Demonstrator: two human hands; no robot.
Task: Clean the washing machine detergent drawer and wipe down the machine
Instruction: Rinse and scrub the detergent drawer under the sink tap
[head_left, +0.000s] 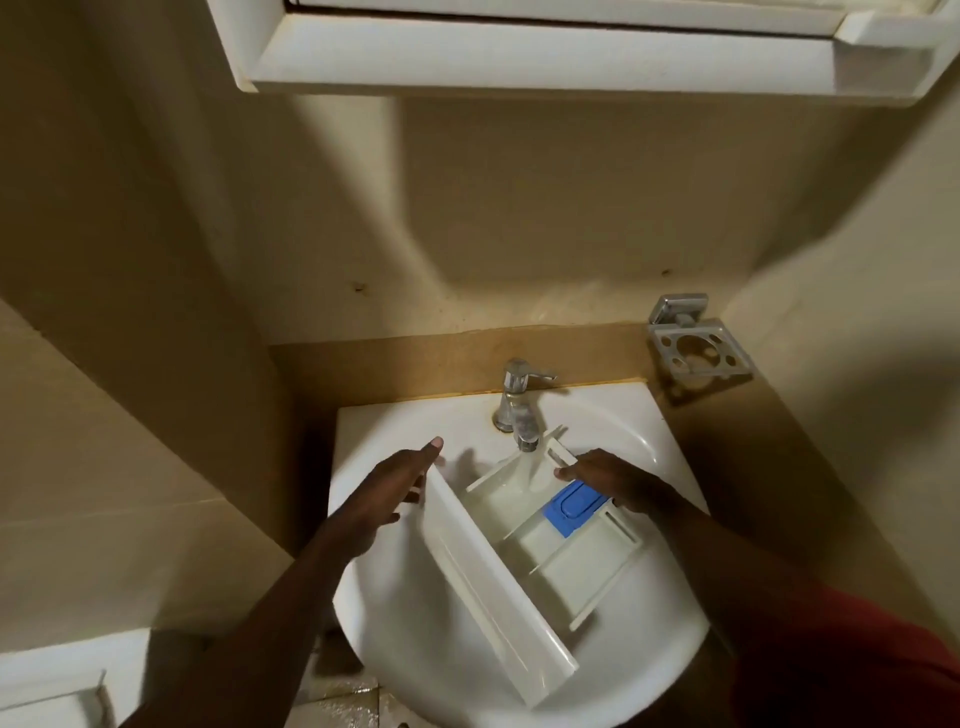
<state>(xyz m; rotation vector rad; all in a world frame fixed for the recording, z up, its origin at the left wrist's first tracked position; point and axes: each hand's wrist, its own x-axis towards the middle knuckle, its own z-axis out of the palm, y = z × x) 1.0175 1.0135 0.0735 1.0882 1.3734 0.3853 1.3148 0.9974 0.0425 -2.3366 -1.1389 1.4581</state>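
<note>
A white detergent drawer (524, 551) with a blue insert (570, 506) lies across the white sink basin (405, 597), its long front panel toward the lower left. Water runs from the chrome tap (519, 410) into the drawer's far compartment. My left hand (384, 499) rests against the upper end of the front panel, fingers stretched out. My right hand (608, 475) grips the drawer's back edge beside the blue insert.
A metal toothbrush holder (696, 343) is fixed to the wall at the right. A white cabinet (545, 57) hangs overhead. Beige walls close in on both sides. Wet floor tiles (348, 701) show below the basin.
</note>
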